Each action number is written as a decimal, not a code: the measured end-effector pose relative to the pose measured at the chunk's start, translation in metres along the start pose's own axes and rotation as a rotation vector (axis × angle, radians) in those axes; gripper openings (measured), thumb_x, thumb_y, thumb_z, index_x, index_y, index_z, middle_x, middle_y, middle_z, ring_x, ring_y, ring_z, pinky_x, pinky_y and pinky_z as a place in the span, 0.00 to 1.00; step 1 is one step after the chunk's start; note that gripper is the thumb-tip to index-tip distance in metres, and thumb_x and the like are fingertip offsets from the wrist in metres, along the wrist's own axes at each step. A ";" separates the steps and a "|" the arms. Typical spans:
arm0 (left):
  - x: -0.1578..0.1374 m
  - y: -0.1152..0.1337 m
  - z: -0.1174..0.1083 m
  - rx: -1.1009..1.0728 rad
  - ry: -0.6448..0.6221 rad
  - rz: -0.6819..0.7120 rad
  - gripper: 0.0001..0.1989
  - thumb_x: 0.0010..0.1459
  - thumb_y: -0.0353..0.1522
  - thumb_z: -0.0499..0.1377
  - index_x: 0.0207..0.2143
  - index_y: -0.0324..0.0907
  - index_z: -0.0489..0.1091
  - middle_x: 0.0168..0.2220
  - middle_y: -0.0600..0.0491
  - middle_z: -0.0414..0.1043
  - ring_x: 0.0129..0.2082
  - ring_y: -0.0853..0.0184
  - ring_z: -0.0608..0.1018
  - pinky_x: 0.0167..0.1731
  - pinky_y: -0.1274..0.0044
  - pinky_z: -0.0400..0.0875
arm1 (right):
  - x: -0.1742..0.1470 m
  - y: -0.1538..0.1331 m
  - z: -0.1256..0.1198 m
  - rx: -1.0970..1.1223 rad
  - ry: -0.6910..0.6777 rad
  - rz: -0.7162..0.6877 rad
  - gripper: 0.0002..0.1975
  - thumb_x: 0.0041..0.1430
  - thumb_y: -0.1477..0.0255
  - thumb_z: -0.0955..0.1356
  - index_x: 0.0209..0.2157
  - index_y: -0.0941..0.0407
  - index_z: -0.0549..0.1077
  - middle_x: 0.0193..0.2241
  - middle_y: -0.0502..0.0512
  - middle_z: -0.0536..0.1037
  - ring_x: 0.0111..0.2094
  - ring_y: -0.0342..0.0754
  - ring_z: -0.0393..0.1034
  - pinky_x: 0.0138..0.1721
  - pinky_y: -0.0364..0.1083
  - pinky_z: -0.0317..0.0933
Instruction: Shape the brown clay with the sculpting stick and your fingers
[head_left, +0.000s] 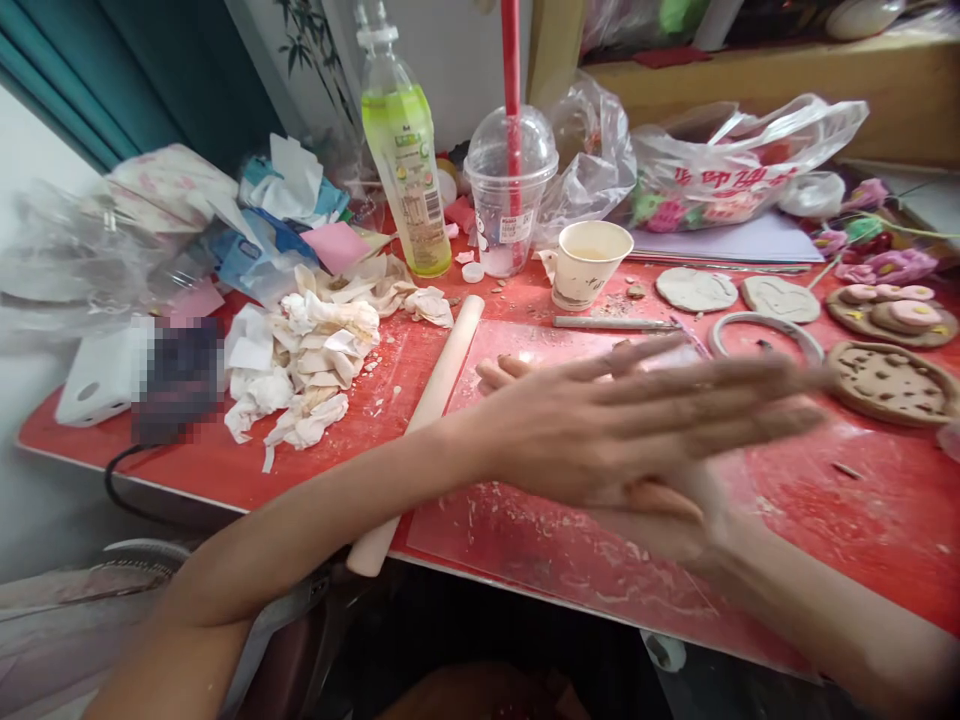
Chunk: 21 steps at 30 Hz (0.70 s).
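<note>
My left hand lies flat across my right hand, its fingers stretched out to the right and blurred by motion. Beneath it, my right hand faces palm up, with its fingertips showing past the left hand's edge. The palms are together, and whatever may lie between them is hidden. Under both hands a clear plastic sheet with pale crumbs covers part of the red table. A wooden rolling pin lies along the sheet's left side, partly behind my left forearm.
Behind stand a paper cup, a domed plastic cup and a green drink bottle. Crumpled tissues lie left. At right are flat clay discs, a ring and a spotted brown clay piece.
</note>
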<state>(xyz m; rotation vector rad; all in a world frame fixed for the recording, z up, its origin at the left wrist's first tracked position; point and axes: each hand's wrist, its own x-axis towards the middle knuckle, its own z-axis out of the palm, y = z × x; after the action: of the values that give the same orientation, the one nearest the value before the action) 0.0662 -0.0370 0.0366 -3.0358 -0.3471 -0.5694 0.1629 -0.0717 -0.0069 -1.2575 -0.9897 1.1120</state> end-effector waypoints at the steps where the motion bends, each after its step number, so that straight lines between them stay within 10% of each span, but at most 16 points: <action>1: -0.004 -0.009 0.001 0.049 0.076 -0.005 0.25 0.66 0.39 0.40 0.61 0.36 0.51 0.64 0.49 0.50 0.65 0.66 0.50 0.64 0.66 0.45 | 0.003 -0.007 -0.002 0.151 -0.222 0.120 0.23 0.61 0.51 0.53 0.43 0.43 0.73 0.40 0.52 0.77 0.55 0.53 0.63 0.50 0.58 0.64; 5: -0.023 -0.046 0.009 0.097 0.293 -0.255 0.22 0.66 0.32 0.41 0.58 0.30 0.53 0.60 0.41 0.57 0.63 0.63 0.55 0.62 0.66 0.51 | 0.016 -0.023 -0.011 0.595 -0.711 0.436 0.31 0.58 0.46 0.50 0.39 0.54 0.71 0.43 0.57 0.74 0.54 0.52 0.64 0.55 0.56 0.58; 11: -0.028 -0.050 0.011 0.032 0.300 -0.378 0.18 0.65 0.33 0.45 0.53 0.34 0.61 0.53 0.45 0.67 0.55 0.64 0.67 0.56 0.68 0.61 | 0.020 -0.021 -0.013 0.765 -0.742 0.493 0.29 0.56 0.45 0.53 0.36 0.55 0.68 0.38 0.56 0.73 0.48 0.49 0.66 0.57 0.53 0.55; 21: -0.021 -0.031 0.009 -0.129 0.096 -0.319 0.25 0.64 0.45 0.42 0.51 0.38 0.64 0.52 0.48 0.69 0.56 0.62 0.66 0.60 0.63 0.47 | 0.023 -0.025 -0.016 0.746 -0.670 0.431 0.27 0.57 0.47 0.53 0.40 0.52 0.69 0.30 0.50 0.70 0.39 0.46 0.67 0.52 0.52 0.57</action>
<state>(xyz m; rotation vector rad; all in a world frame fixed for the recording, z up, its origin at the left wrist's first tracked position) 0.0430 -0.0103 0.0201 -3.0778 -0.8303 -0.7784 0.1848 -0.0520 0.0156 -0.4785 -0.6490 2.0822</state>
